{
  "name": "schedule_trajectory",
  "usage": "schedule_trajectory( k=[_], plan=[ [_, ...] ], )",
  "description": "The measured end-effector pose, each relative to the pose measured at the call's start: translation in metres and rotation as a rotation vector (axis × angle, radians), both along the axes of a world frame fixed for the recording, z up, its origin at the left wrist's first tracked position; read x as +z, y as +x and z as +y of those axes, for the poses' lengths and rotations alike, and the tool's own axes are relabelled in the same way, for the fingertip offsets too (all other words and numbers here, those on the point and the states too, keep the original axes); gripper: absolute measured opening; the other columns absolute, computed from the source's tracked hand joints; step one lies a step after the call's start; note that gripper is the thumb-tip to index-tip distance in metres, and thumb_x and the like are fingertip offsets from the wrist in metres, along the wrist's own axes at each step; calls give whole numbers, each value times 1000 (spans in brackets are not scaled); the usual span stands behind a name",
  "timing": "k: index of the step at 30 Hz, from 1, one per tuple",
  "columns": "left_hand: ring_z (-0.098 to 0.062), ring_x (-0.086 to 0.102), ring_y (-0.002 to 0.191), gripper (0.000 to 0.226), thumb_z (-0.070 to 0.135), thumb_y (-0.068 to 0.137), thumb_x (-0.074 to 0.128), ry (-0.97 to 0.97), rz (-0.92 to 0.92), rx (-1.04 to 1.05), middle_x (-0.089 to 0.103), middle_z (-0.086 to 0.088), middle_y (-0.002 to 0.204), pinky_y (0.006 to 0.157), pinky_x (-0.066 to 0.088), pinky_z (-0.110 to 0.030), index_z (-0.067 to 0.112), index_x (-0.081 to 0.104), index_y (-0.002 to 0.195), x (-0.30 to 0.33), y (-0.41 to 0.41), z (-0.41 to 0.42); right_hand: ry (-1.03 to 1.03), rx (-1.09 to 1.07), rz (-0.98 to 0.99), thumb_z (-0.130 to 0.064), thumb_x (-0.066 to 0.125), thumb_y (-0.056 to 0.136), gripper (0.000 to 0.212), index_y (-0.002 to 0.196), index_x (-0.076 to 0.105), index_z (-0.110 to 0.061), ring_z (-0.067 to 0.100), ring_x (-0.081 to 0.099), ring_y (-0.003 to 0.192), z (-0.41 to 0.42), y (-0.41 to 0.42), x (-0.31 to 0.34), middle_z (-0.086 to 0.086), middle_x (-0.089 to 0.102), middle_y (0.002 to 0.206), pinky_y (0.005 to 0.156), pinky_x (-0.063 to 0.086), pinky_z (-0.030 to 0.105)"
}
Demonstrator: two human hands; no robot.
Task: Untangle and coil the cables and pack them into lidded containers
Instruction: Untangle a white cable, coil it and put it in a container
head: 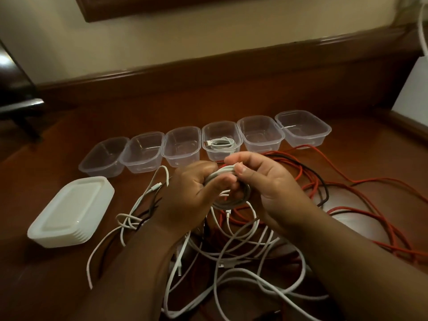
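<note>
Both hands hold one coil of white cable (234,200) above the wooden table. My left hand (192,191) grips its left side, and my right hand (268,181) pinches its top with thumb and fingers. Below them lies a tangle of white cables (243,262). Red cables (347,218) and a black cable (324,186) spread to the right. Several clear containers stand in a row behind my hands. The one just beyond my hands (221,140) holds a coiled white cable (220,144). A stack of white lids (71,209) sits at the left.
The wooden table (58,274) ends at a raised wooden rail (208,66) along the wall. A white box (412,84) stands at the far right, and a dark piece of furniture (16,98) at the far left.
</note>
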State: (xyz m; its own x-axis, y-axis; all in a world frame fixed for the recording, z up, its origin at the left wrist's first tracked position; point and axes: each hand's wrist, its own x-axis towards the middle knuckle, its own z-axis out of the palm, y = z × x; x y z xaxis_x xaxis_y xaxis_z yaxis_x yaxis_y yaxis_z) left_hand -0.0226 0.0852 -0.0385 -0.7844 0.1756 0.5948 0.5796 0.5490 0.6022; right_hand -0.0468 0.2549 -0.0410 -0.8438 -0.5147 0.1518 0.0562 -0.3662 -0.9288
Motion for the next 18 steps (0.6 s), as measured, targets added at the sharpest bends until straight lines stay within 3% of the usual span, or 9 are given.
schedule_trajectory(
  k=[3,7,9,12,18],
  plan=[
    [-1,51,63,32,61,94,42,-136,50,20,51,18,64,58,34,-8,41,50,70,-1,-3,-2,19,18,25,-9,48,97,21,111,63,-15,19,64,83,1,2,1,8,68,95,67,54,29],
    [-7,52,65,51,64,94,41,-248,80,55,50,13,66,57,40,-18,21,60,75,-6,-7,-5,65,-59,178,0,43,100,30,115,58,-21,13,66,82,-1,7,-2,2,63,92,71,55,26],
    [-2,48,63,43,61,95,44,-240,135,79,44,17,64,58,36,-12,26,54,73,-4,-5,-5,52,-82,224,-6,49,98,30,122,54,-22,14,66,85,-1,6,-5,-3,66,88,76,55,29],
    [3,42,60,33,56,96,46,-213,203,101,37,22,65,57,32,-8,31,44,75,0,-1,-3,37,-15,123,-21,55,88,35,123,55,-16,17,68,89,0,3,-1,-1,70,87,83,54,33],
    [-1,39,57,43,54,96,48,-157,243,112,37,19,66,55,31,-11,19,53,71,-5,-2,-4,249,28,81,-53,54,88,48,107,69,-13,27,67,107,0,-3,-3,11,72,106,103,47,53]
  ],
)
